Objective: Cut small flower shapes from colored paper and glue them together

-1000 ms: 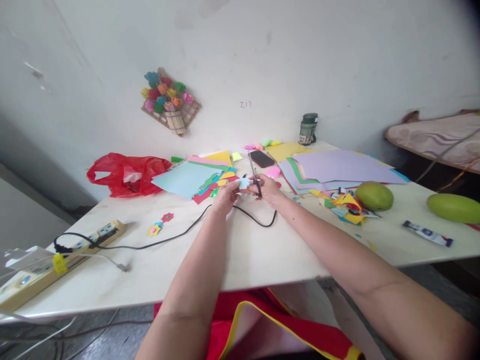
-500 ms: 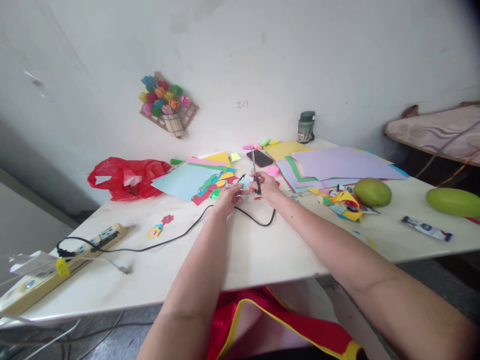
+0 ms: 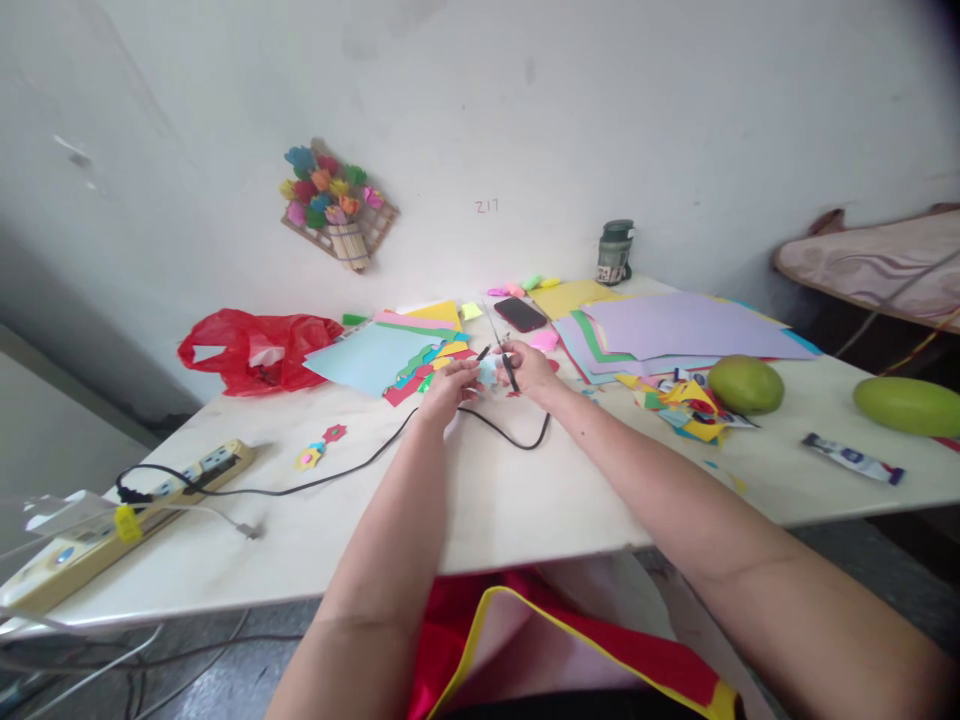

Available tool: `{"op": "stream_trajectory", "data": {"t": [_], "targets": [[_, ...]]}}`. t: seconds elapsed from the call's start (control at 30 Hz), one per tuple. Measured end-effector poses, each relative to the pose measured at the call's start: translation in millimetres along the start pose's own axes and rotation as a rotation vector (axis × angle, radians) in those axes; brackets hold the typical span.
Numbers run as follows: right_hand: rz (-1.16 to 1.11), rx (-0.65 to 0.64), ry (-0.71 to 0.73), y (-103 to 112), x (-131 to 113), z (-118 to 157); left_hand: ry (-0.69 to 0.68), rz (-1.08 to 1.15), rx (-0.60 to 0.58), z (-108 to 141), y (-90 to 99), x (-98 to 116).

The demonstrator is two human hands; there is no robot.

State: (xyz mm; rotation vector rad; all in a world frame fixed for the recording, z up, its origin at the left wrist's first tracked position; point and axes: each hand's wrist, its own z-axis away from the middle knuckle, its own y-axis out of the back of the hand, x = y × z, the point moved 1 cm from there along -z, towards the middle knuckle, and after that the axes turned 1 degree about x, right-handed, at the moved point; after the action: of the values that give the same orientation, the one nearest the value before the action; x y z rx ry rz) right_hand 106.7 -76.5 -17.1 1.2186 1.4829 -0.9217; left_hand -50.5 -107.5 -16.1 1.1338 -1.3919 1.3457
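Observation:
In the head view, my right hand (image 3: 529,372) grips a pair of scissors (image 3: 510,372) with dark handles, its blades slanting up and away to the left. My left hand (image 3: 448,392) pinches a small light-blue piece of paper (image 3: 487,370), which sits between the two hands beside the scissors. Whether the blades touch the paper is too small to tell. Left of my left hand lie several coloured paper cut-outs (image 3: 412,385) on larger sheets. A phone (image 3: 520,314) lies flat beyond my hands.
A black cord (image 3: 360,472) runs under my hands from the power strip (image 3: 180,485). On the right are stacked coloured sheets (image 3: 675,325), paper scraps (image 3: 694,405), two green fruits (image 3: 745,384) and a tube (image 3: 853,458). A red plastic bag (image 3: 300,340) stands at the left.
The scissors have tilted further left, and my right hand has turned slightly with them. My left hand has shifted a little left, with the light-blue paper still between the hands.

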Motion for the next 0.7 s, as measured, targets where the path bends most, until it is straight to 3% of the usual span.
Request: {"op": "stream_trajectory", "data": {"t": [0.17, 0.37, 0.7], "targets": [[-0.061, -0.032, -0.007, 0, -1, 0, 0.010, -0.029, -0.029, 0, 2.8, -3], [-0.186, 0.090, -0.038, 6, -10, 2, 0.010, 0.070, -0.021, 1, 3.2, -4], [-0.196, 0.014, -0.067, -1, 1, -1, 0.048, 0.107, -0.007, 3, -1.0, -6]]}}
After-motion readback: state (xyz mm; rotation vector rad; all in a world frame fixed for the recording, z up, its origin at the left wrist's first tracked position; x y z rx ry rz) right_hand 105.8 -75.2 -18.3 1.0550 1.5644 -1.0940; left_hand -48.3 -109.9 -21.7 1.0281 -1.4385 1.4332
